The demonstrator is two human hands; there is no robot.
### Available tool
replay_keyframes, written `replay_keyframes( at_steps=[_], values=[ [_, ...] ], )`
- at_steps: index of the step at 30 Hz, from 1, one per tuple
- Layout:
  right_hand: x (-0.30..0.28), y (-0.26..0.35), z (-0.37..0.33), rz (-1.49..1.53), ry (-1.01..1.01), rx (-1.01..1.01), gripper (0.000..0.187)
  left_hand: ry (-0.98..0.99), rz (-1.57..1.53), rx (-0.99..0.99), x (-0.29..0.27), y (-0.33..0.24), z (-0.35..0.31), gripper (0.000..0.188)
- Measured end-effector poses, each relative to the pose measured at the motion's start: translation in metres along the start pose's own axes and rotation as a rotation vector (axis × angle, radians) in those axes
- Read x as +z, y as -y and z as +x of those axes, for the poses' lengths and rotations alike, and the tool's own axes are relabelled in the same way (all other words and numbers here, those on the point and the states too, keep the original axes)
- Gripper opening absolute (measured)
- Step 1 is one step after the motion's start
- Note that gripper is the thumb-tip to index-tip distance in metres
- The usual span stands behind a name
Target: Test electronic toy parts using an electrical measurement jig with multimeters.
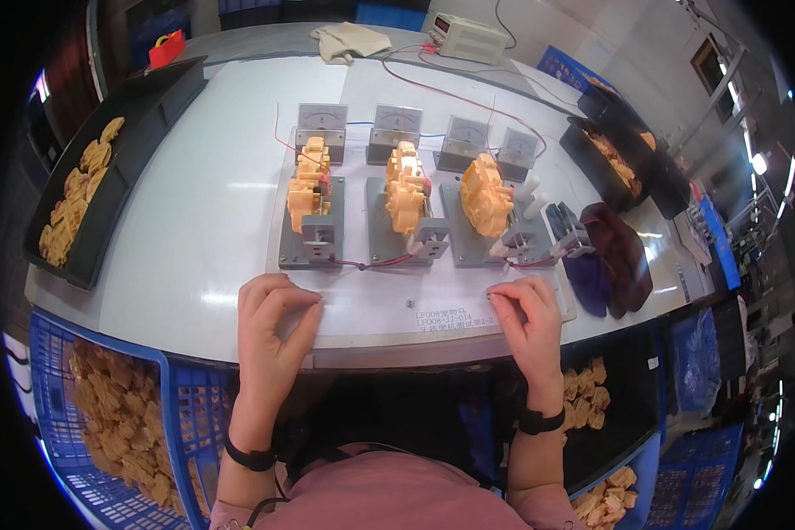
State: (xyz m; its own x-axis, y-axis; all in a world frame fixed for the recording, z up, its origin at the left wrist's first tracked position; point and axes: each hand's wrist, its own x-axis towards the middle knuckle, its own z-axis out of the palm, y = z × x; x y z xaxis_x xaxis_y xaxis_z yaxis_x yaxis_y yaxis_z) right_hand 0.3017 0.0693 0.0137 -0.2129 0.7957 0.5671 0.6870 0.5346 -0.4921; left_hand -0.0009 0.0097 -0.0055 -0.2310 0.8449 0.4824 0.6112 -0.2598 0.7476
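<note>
My left hand (272, 322) is at the near table edge, fingers curled, thumb and fingertip brought together. My right hand (532, 320) mirrors it farther right, also pinched; neither hand shows anything held. Beyond them stands a test fixture with three grey stations. Yellow plastic gearbox-like assemblies sit upright on them: the left one (309, 190), the middle one (405, 194) and the right one (486, 196). Both hands are apart from these. Red and dark wires (382, 263) run along the fixture's front. Several analog meters (397, 124) stand behind it.
Black trays of yellow parts stand at the table's left (132, 177) and right (605, 168). A power supply (470, 39) and a pale cloth (349, 41) lie at the back. Dark cloth (617, 256) lies right of the fixture. A blue crate (163, 389) of parts is below left.
</note>
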Motion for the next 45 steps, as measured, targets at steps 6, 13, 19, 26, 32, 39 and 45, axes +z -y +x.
replay_keyframes(
  at_steps=[6, 13, 19, 26, 32, 39, 45],
  values=[
    [0.002, -0.002, -0.001, -0.003, -0.007, 0.019, 0.005, -0.007, -0.007, 0.003, 0.001, 0.000, -0.001, 0.012],
    [0.002, 0.004, 0.002, 0.042, -0.017, 0.060, 0.006, -0.013, -0.025, 0.005, 0.000, -0.001, 0.000, 0.012],
    [0.008, 0.039, 0.004, 0.045, 0.037, -0.033, 0.012, -0.015, -0.034, 0.001, -0.001, 0.000, -0.001, 0.012],
    [0.044, 0.059, 0.018, 0.055, 0.209, -0.202, 0.012, 0.005, -0.004, 0.042, -0.003, 0.000, 0.001, 0.013],
    [0.047, 0.058, 0.020, 0.044, 0.184, -0.164, 0.009, -0.002, -0.012, 0.001, -0.001, 0.000, 0.001, 0.012],
    [0.048, 0.057, 0.018, 0.105, 0.179, -0.119, 0.011, -0.014, -0.030, 0.032, -0.001, 0.001, 0.001, 0.013],
    [0.045, 0.059, 0.014, 0.188, 0.108, -0.050, 0.009, 0.009, -0.005, 0.109, -0.005, 0.007, 0.001, 0.015]
  ],
)
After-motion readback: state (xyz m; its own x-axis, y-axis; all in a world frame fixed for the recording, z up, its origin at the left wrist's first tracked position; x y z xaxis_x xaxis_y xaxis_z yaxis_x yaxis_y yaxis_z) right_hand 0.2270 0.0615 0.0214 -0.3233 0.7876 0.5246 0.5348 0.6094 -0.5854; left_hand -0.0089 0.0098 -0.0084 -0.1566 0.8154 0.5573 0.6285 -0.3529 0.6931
